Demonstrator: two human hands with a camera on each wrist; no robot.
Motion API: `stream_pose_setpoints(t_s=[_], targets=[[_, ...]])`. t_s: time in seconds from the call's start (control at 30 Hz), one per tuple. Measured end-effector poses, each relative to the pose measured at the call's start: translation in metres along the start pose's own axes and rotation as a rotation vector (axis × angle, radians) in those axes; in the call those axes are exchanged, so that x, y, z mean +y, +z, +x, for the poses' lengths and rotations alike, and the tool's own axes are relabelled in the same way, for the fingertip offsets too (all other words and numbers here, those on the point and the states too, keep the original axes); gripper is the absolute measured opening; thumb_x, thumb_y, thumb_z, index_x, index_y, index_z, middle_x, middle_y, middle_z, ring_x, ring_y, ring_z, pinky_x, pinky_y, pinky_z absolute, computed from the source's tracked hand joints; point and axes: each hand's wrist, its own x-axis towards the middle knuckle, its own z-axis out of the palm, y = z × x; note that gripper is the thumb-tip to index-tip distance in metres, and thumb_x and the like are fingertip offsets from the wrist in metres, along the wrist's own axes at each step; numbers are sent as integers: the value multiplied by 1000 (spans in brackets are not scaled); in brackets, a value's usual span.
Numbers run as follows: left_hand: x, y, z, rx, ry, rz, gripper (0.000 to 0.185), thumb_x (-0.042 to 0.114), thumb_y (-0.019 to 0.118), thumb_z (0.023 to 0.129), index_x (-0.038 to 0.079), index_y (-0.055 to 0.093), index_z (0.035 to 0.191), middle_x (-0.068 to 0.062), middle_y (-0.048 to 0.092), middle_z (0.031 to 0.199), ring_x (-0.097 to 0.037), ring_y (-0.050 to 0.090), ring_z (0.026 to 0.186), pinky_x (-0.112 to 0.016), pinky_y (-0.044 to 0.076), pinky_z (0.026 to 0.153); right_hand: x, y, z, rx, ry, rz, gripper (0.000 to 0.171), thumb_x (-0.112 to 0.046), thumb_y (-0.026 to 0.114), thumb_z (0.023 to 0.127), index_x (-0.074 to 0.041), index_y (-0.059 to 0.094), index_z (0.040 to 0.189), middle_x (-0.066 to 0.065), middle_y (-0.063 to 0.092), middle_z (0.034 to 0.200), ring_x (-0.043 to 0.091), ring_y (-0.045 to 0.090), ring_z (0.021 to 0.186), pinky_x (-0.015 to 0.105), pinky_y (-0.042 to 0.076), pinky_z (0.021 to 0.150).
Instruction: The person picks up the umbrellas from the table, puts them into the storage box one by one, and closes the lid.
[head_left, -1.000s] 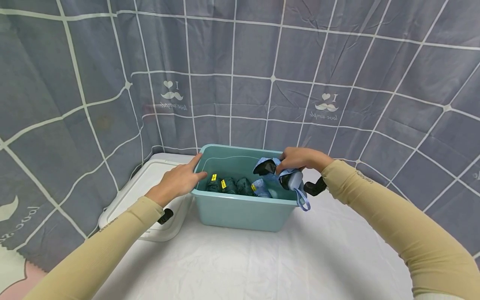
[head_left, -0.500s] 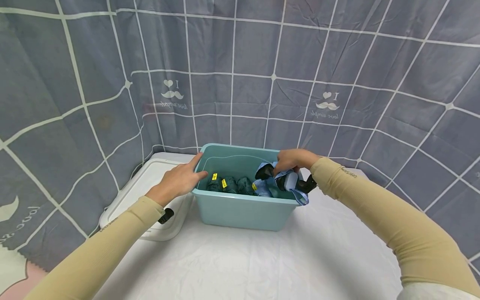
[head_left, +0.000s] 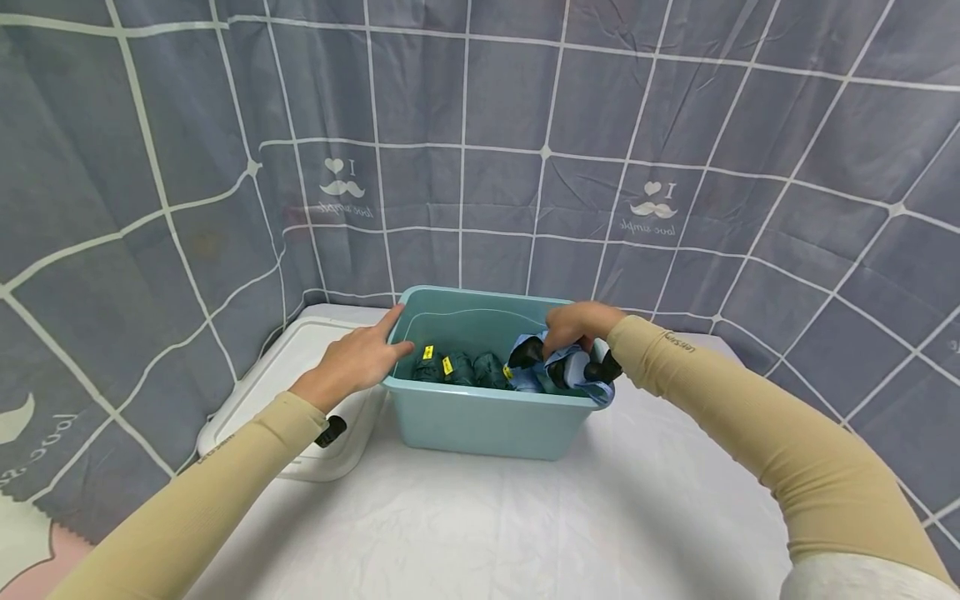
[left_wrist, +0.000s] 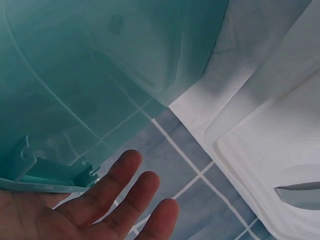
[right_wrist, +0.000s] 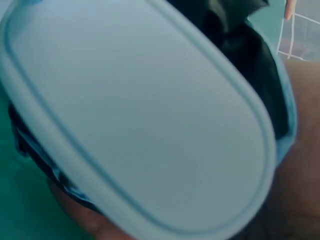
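Left hand: your left hand [head_left: 351, 360] rests on the left rim of the bin [head_left: 480, 421], fingers straight and relaxed.
Right hand: your right hand [head_left: 576, 323] grips a blue folded umbrella [head_left: 558, 367], fingers curled round it.
Umbrella: at the bin's right end, partly below the rim, its strap over the edge.
Bin contents: dark bundles [head_left: 457, 368] with yellow tags.
Beside bin: white lid [head_left: 277, 400], on the left.
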Motion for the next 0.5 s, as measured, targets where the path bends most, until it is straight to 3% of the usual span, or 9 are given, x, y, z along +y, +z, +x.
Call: stream_pose_setpoints(t_s=[0.2,0.5], targets=[[2,1,1,2,3,4,78,56,40,100,26,6,164,-24,45,153,-47,52,131,-64,46,91,-2,2,4,-17,9,-70,34,-26,66,90,-1,58,111,9,57,110,21,65,89,36,60,72],[2,-1,0,-1,1,13,78,56,39,101,26,5,164,-24,44,154,-48,50,133,-65,45,92,-2,3,11,-45,22,-76,29,-34,71,90,-7,63,96,5,58,101,17,66,85,32,60,69]])
